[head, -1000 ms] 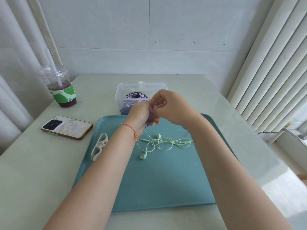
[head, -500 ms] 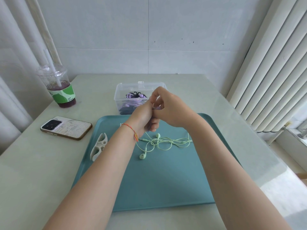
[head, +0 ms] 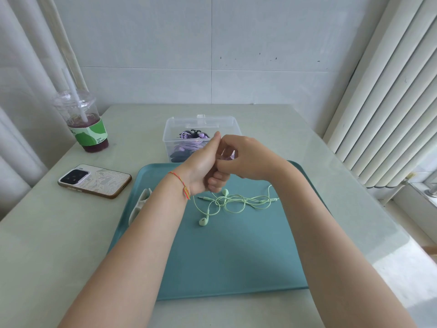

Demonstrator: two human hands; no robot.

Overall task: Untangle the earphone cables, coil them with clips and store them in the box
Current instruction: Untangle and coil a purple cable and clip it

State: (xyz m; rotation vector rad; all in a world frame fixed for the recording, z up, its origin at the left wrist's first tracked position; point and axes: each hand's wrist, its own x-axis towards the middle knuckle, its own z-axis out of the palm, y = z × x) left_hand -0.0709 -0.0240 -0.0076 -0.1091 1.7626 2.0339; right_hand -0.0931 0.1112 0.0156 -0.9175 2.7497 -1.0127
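Right now both hands meet above the far edge of the teal tray (head: 236, 256), just in front of the clear plastic box (head: 173, 129). The left hand (head: 203, 169) is curled into a fist, and the right hand (head: 246, 157) curls its fingers against it, pinching a small lilac piece (head: 230, 156) between them; what exactly it is stays mostly hidden.

The likely risk is the piece springing out of the pinch, letting a coil loosen. A dropped hand could also snag the tangled green earphones (head: 233, 201) lying just below the wrists.

The box, already holding purple earphones (head: 189, 136), stands close behind the knuckles. A white clip (head: 139, 204) lies at the tray's left rim, with a phone (head: 94, 181) and an iced drink cup (head: 86, 124) farther left. The near tray area offers free room.
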